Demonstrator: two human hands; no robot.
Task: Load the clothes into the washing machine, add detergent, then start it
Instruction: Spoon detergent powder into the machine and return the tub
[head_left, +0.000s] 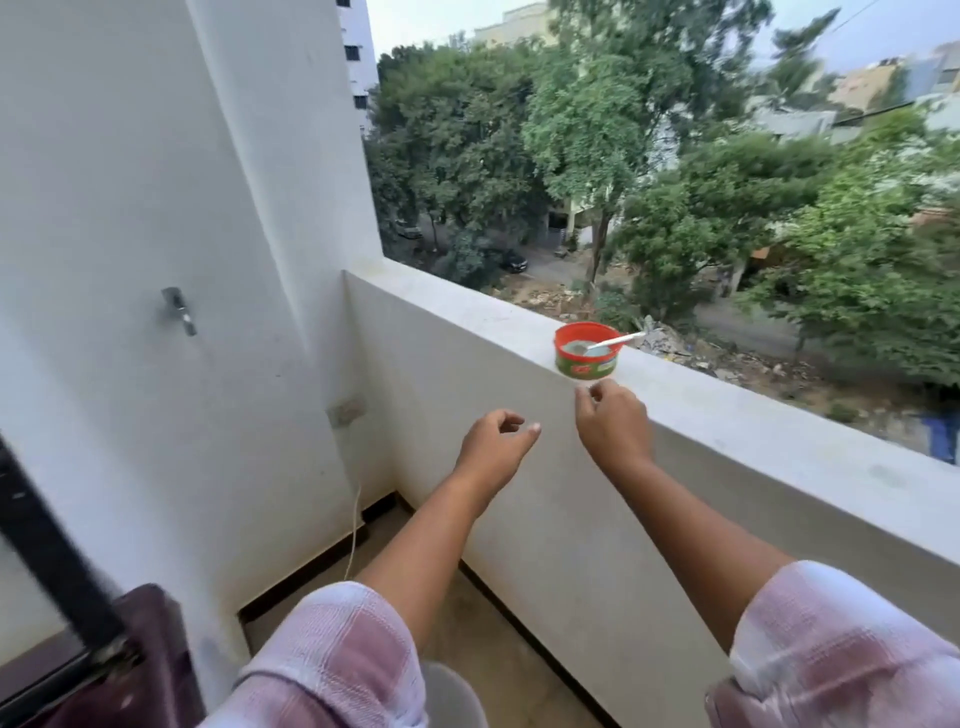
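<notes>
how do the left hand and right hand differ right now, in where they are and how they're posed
The right hand reaches higher, its fingertips just below the red-rimmed tub on the ledge; the left hand hangs lower and further from the tub. The right hand shows its back with fingers pointing up; the left hand is loosely curled, thumb pointing toward the right hand. Both are empty, on bare forearms with pink-and-white sleeves pushed up.

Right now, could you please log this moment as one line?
right hand empty, near detergent tub | left hand empty | tub open on ledge
</notes>
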